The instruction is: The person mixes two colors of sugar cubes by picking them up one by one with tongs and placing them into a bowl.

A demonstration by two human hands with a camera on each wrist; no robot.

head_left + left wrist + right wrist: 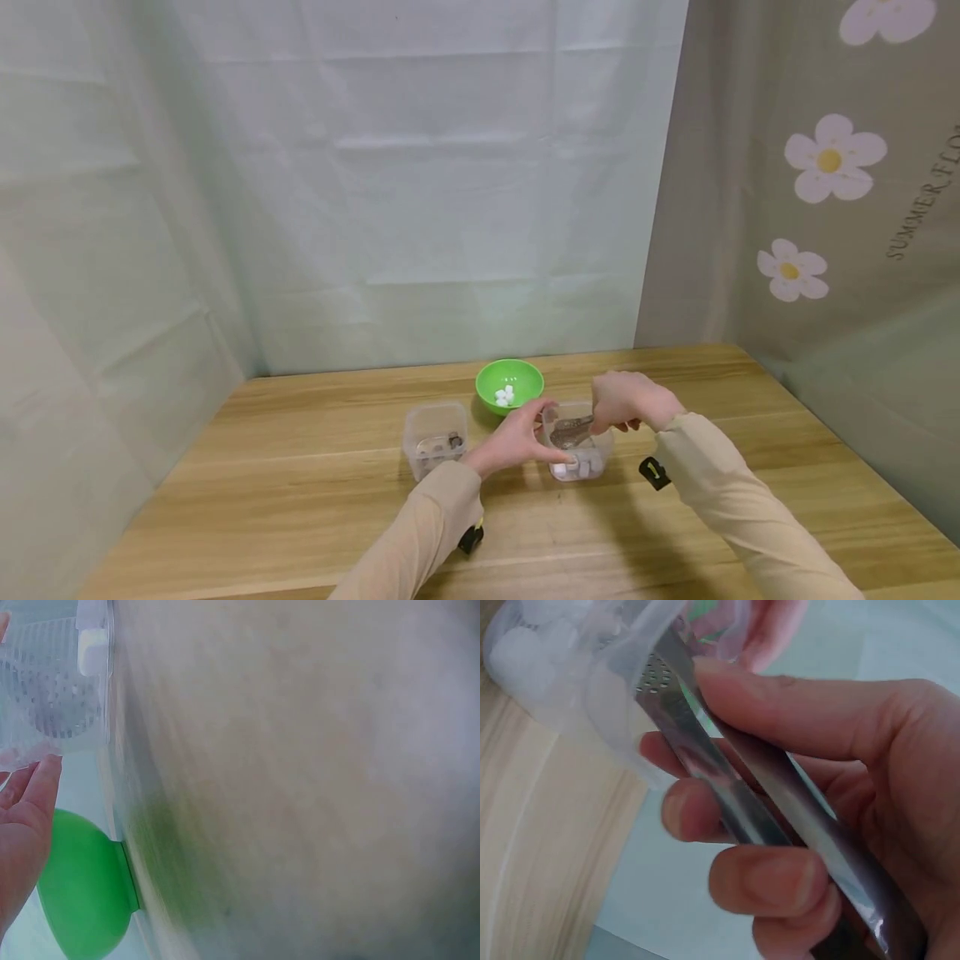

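Note:
A clear plastic container (604,446) with white cubes (525,656) in its bottom stands on the table. My left hand (513,442) holds it from the left, thumb at the near rim and fingers at the far side. In the left wrist view, fingertips (51,769) touch its wall. My right hand (628,400) grips metal tongs (724,787) from above, with thumb and fingers on opposite arms. The perforated ends reach down into the container over the cubes. Whether they pinch a cube, I cannot tell.
Behind the left hand stands a green bowl (528,379) with several white cubes in it. A second clear container (414,437) with small dark things inside is left of the left hand. Pale cloth (450,208) hangs behind the wooden table (300,483).

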